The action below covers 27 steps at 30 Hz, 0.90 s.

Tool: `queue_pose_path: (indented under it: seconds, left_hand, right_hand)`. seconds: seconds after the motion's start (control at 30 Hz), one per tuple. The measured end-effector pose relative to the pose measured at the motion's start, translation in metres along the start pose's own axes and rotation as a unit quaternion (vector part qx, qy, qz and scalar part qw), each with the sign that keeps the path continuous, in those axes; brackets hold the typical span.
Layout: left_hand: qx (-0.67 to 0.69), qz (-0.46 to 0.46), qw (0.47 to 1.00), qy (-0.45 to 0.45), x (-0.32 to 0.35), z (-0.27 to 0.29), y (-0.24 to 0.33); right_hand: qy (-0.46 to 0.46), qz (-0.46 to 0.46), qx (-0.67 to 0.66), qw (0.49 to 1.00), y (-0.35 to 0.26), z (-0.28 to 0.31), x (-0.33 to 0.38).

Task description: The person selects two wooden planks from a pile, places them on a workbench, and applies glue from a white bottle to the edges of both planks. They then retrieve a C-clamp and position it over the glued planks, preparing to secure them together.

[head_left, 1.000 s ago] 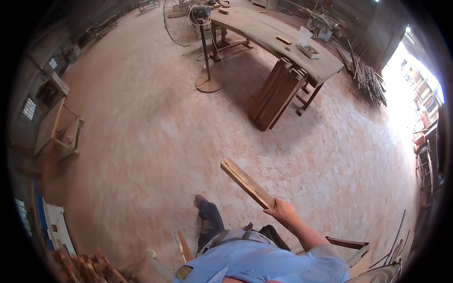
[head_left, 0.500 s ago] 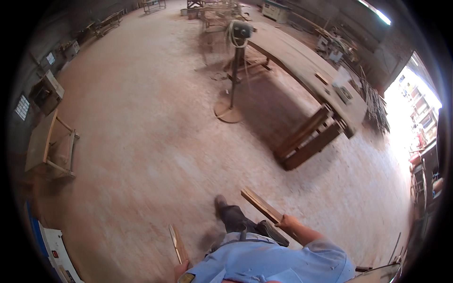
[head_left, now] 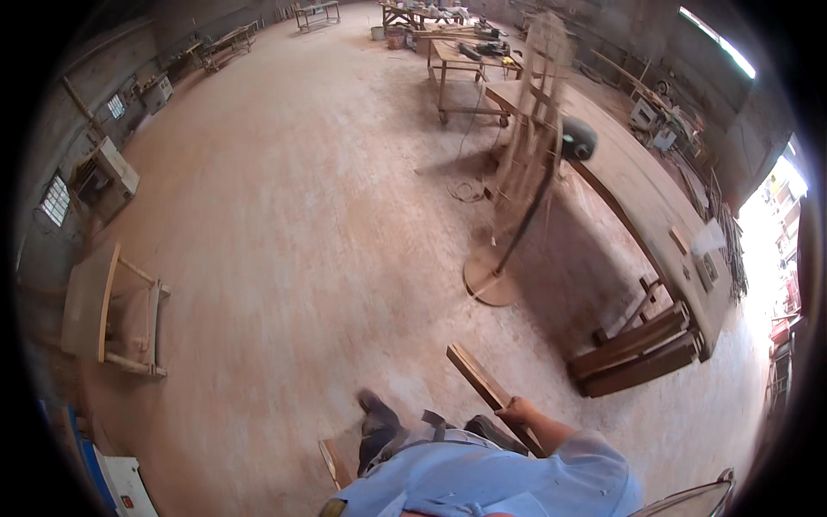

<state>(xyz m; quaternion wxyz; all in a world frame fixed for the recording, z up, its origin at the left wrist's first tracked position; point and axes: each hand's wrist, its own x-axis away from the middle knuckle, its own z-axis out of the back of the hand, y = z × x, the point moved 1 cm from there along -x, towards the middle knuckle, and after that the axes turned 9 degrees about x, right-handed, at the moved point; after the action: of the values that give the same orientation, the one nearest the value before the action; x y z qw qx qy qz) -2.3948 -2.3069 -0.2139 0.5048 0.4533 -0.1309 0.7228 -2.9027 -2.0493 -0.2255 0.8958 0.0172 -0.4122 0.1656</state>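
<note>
My right hand (head_left: 517,411) is closed around a bundle of long, narrow wooden strips (head_left: 472,372), which slants forward and left from my right side. The back end of the bundle runs down behind my hand beside my hip. At my left side a flat wooden piece (head_left: 334,463) juts out past my blue shirt, low in the view. The shirt hides the left hand at its near end; half a second ago that hand showed closed on this piece. One shoe (head_left: 370,400) is out ahead on the floor.
Ahead right stands a fan on a round base (head_left: 489,280), its cage blurred, beside a long wooden table (head_left: 637,185) with stacked boards (head_left: 633,349) at its near end. A wheeled workbench (head_left: 474,59) is beyond. At left lies a wooden table frame (head_left: 90,302). Dusty floor (head_left: 301,258) stretches ahead.
I have walked forward, and the fan and long table now appear closer and further right. The left wooden piece has swung back, mostly behind my shirt. The right hand keeps its grip.
</note>
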Motion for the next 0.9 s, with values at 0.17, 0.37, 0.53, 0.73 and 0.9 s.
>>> queue_pose_path:
  seconds: [0.17, 0.37, 0.53, 0.73, 0.9]
  left_hand:
    - [-0.001, -0.021, 1.0, -0.008, -0.125, 0.069, 0.138]
    - [-0.035, -0.016, 0.999, -0.024, -0.261, 0.183, 0.286]
    - [-0.078, -0.021, 0.997, -0.007, -0.405, 0.268, 0.434]
    - [-0.091, -0.054, 0.994, 0.003, -0.5, 0.334, 0.661]
    - [-0.103, -0.068, 0.992, -0.039, -0.549, 0.356, 0.83]
  right_hand:
    - [0.045, 0.015, -0.006, 0.999, -0.165, 0.11, -0.083]
    - [0.043, -0.044, -0.076, 0.995, -0.305, 0.167, -0.144]
    - [0.045, -0.041, -0.102, 0.993, -0.394, 0.199, -0.256]
    - [0.047, -0.04, -0.106, 0.992, -0.51, 0.266, -0.414]
    - [-0.027, -0.088, -0.141, 0.986, -0.64, 0.425, -0.474]
